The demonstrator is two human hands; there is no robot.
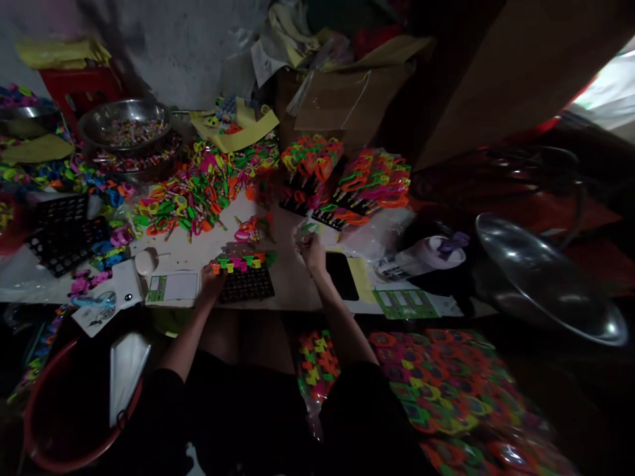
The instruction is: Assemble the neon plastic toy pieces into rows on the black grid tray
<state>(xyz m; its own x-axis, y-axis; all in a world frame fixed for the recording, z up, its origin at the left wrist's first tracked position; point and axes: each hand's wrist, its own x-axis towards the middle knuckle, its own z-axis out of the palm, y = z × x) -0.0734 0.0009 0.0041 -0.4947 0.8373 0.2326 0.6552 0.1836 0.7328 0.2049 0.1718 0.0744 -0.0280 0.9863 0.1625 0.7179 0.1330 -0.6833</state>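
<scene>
While our left hand (212, 277) grips the black tray (247, 283) lined with bright clips (241, 262), our outstretched right hand (311, 249) pinches a green clip (308, 228).

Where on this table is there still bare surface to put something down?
A bare strip of table lies between the loose pile of colourful pieces and the black grid tray by the left hand. Around the right hand and the filled racks it is crowded.

Steel bowl (124, 125) (full of small bits); cardboard box (342, 99); red bucket (74, 410).
</scene>
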